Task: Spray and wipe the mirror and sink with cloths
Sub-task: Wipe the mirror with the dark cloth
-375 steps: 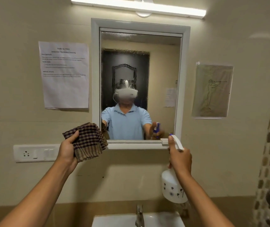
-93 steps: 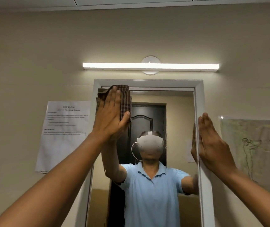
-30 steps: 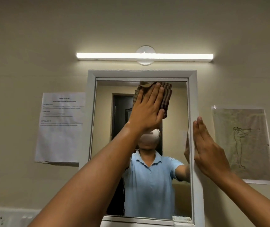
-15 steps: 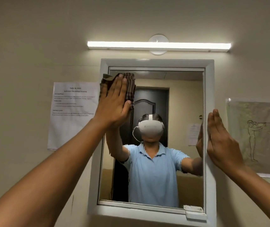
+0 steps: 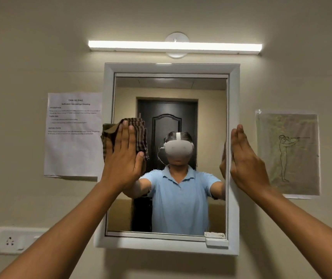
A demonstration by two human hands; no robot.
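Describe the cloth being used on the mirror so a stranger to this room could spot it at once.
Find the white-framed mirror on the beige wall under the tube light. At its left edge, about halfway up, the left hand presses a folded cloth flat against the glass. It is dark brown checked fabric, unlike the white printed sheet taped just left of the frame.

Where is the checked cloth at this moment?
The checked cloth is under the left hand, flat against the mirror at its left edge.

Bare forearms; light-blue polo shirt (image 5: 179, 200), white headset (image 5: 178, 150)
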